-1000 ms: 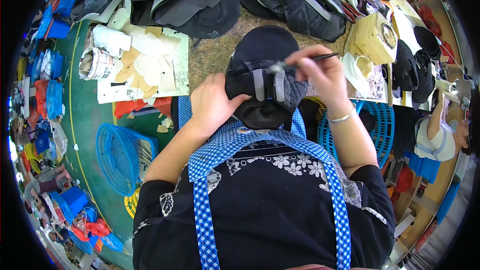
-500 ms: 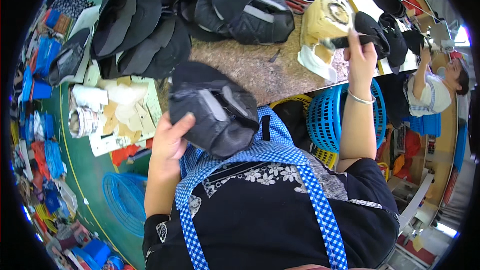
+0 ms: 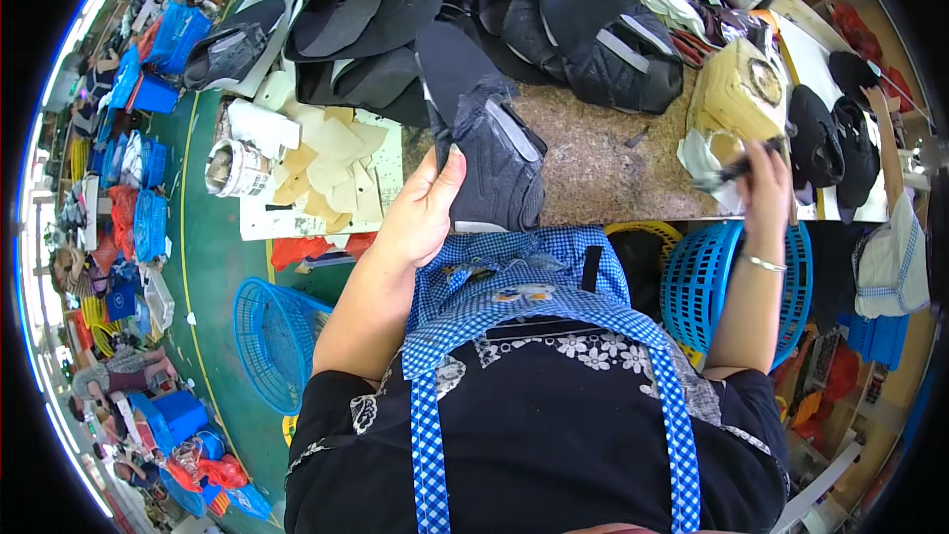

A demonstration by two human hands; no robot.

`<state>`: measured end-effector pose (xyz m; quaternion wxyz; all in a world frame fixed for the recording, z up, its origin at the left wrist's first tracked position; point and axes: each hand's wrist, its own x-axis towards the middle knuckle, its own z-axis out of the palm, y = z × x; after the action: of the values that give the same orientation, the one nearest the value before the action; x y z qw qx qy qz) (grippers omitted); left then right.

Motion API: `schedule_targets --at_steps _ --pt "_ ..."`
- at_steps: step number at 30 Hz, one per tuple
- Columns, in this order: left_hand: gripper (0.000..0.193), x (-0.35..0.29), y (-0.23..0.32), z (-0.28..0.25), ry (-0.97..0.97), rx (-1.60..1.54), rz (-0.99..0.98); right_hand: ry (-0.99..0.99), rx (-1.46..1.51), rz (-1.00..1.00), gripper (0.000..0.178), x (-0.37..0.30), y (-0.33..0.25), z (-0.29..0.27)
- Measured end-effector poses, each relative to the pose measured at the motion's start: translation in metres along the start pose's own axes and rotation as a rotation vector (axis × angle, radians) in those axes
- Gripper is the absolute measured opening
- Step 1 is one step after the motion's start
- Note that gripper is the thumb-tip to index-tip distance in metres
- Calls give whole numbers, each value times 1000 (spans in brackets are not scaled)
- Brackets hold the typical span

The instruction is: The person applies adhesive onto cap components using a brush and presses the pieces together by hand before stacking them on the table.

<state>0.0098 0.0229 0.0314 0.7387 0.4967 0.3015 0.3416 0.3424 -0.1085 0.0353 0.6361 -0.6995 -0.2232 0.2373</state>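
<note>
My left hand [image 3: 427, 210] grips a black shoe upper [image 3: 499, 163] by its side, thumb on top, over the near edge of the worktable. A grey strip runs along the upper, and its long tongue points away from me. In my closed right hand [image 3: 767, 188] is a dark-handled brush [image 3: 730, 174], somewhat blurred, with its tip pointing left. The brush is just in front of a yellowed, glue-crusted container [image 3: 739, 94] with a whitish lip. More black shoe uppers [image 3: 603, 40] lie piled behind the table's bare brown surface [image 3: 593, 158].
Black and grey pieces [image 3: 366, 0] are stacked at the back left. Beige cut pieces [image 3: 341, 163] and a stained white tub [image 3: 235, 168] sit at the left. Blue baskets [image 3: 697, 277] stand below the table. Another person's arm [image 3: 895, 143] reaches in at the far right.
The view has shifted, with the table sitting further right. The shoe upper has turned so its tongue points away. My right hand has lowered with the brush toward the container's near side.
</note>
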Motion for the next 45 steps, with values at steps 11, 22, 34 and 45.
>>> schedule_targets --at_steps 11,22,34,45 --pt "40 14 -2 16 -114 -354 -334 -854 -32 -627 3 -75 -15 123" --pt "42 28 -1 37 -50 -328 -261 -855 193 -200 9 -75 -6 87" --pt "36 49 -41 16 -282 1038 331 199 -343 -381 15 -11 -4 -6" --pt "43 2 16 30 -289 409 159 -76 94 8 14 14 5 -30"
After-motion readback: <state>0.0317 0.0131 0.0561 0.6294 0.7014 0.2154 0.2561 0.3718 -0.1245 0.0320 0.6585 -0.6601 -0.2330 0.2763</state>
